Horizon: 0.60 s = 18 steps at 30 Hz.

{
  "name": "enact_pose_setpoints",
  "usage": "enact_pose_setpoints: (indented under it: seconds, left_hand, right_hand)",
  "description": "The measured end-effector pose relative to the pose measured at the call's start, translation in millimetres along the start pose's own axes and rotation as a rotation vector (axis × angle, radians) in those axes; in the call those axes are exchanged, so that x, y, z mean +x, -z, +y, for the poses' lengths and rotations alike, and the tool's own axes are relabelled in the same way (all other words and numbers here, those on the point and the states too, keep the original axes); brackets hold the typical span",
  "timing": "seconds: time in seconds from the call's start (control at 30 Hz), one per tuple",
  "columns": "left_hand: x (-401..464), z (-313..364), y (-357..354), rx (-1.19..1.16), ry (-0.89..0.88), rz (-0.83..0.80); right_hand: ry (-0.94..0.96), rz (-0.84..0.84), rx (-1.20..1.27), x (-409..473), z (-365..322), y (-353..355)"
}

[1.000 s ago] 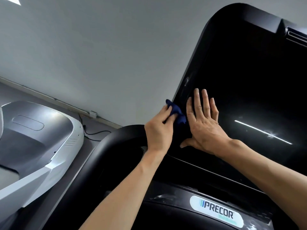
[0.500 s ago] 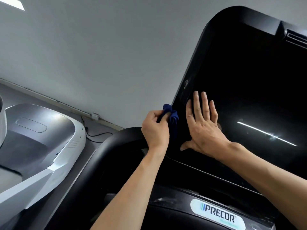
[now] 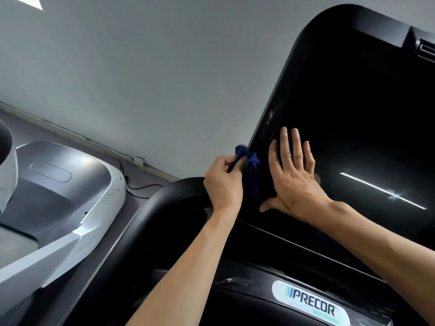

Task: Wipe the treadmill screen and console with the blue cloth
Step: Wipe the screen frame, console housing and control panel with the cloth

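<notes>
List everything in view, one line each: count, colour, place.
screen: one, black, right, tilted
cloth: one, blue, at the screen's left edge
console: one, black, below the screen
logo: one, white, on the console, reads PRECOR
handlebar: one, black, curved, centre
machine: one, white and grey, left
cable: one, black, on the floor by the wall
wall: one, grey, behind
left hand: one, grips the cloth
right hand: one, flat on the screen
</notes>
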<state>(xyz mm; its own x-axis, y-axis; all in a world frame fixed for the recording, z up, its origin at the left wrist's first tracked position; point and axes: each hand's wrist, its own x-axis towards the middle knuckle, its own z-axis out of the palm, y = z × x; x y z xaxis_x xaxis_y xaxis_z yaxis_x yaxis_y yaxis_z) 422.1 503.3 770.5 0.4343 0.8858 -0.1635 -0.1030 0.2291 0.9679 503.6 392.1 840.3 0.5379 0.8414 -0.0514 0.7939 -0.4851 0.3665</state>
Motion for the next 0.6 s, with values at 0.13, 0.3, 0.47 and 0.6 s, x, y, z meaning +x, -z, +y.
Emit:
enact_pose_setpoints:
  seconds: [0.13, 0.3, 0.47, 0.6]
  left_hand:
    - [-40.7, -46.3, 41.4, -0.001, 0.020, -0.032]
    - [-50.2, -60.6, 50.0, 0.084, -0.080, -0.057]
    - [4.6, 3.6, 2.0, 0.147, -0.206, -0.089]
    - [14.8, 21.7, -11.7, 0.096, -0.146, -0.110]
  right_hand:
    - [0.010, -0.002, 0.007, 0.6, 2.7, 0.3]
    - [0.008, -0.012, 0.012, 0.9, 0.8, -0.4]
    - [0.009, -0.002, 0.018, 0.7, 1.0, 1.6]
    - [-0.002, -0.013, 0.009, -1.1, -1.0, 2.9]
